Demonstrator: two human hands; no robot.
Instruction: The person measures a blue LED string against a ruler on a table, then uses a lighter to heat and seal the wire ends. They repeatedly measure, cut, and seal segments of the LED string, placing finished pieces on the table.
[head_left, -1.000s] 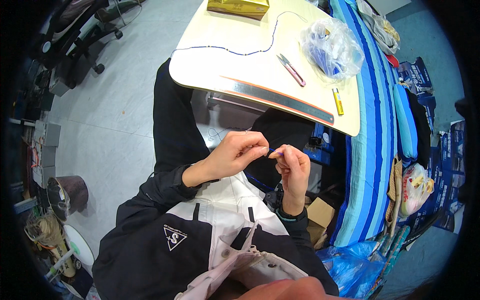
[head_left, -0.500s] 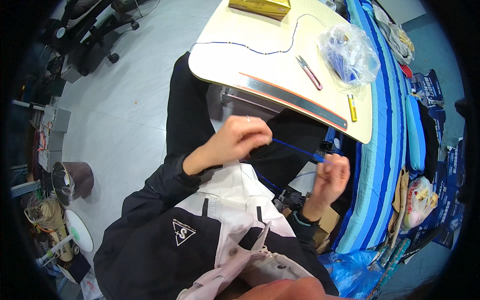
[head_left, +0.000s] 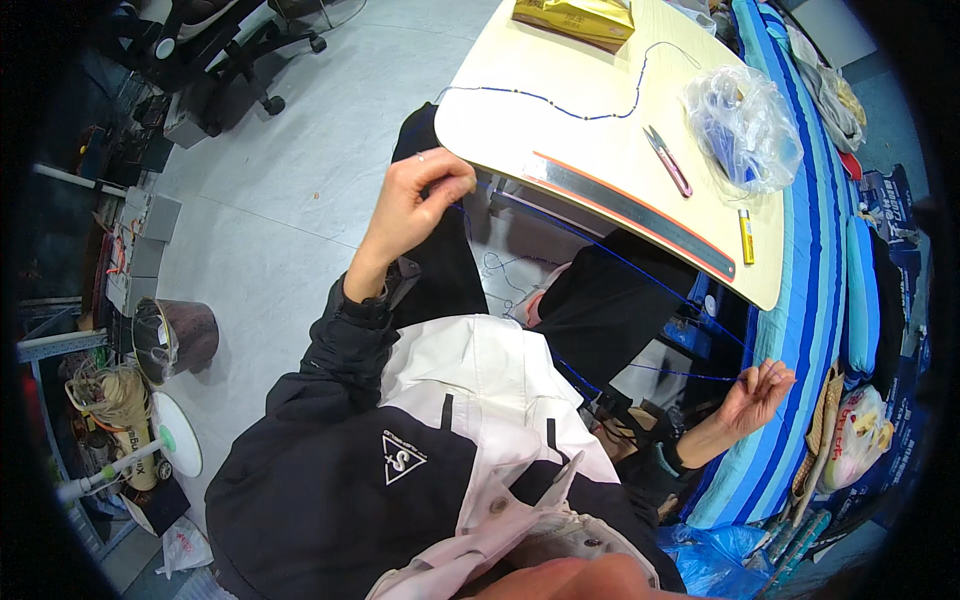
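Observation:
A thin blue cord (head_left: 600, 244) stretches taut across my lap, below the table's near edge. Its upper left end is pinched in my left hand (head_left: 418, 200), which is closed between thumb and fingers. Far to the right, beside the striped bedding, my right hand (head_left: 752, 398) is closed on the same cord with curled fingers. A second strand runs leftward from my right hand toward my lap. Loose loops of thin cord hang near the floor between my legs. On the table lies another blue cord (head_left: 551, 103) with small beads along it.
The pale table (head_left: 480, 120) carries a ruler (head_left: 630, 212), thread snips (head_left: 668, 162), a yellow tube (head_left: 746, 237), a clear plastic bag (head_left: 742, 130) and a gold box (head_left: 580, 20). Blue striped bedding (head_left: 790, 330) borders the right. A bin (head_left: 175, 340) stands on the left.
My hands have moved far apart: the left up and left, the right down and right. The cord between them is now much longer. The view has shifted slightly.

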